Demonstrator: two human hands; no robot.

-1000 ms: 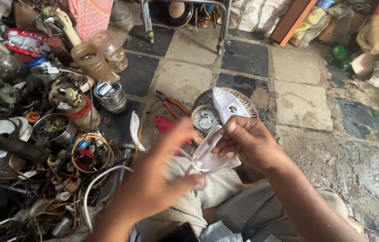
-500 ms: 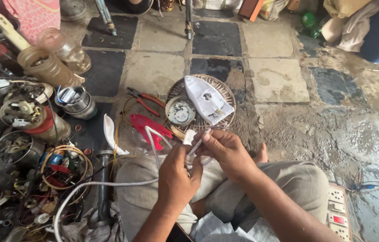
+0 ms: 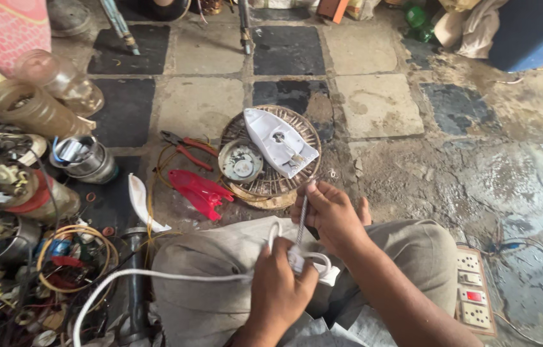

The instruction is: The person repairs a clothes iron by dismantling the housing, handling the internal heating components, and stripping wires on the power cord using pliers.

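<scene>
My left hand (image 3: 279, 290) grips a white power cord (image 3: 156, 277) at its plug end, over my lap. My right hand (image 3: 330, 215) pinches a thin metal tool (image 3: 301, 217) that points down into that plug end. The cord runs left from my hands and curves down toward the floor. Just ahead of my knees lies a white iron shell (image 3: 280, 142) on a round wire fan grille (image 3: 265, 186), with a small round metal part (image 3: 240, 164) beside it.
Red-handled pliers (image 3: 184, 146) and a red plastic piece (image 3: 199, 191) lie left of the grille. A heap of scrap parts, jars and wire coils (image 3: 21, 193) fills the left side. A switch and socket board (image 3: 475, 290) sits by my right knee.
My hands have drawn down and closer to my lap. The left hand now closes on the cord's plug end, and the right hand holds the thin tool upright into it.
</scene>
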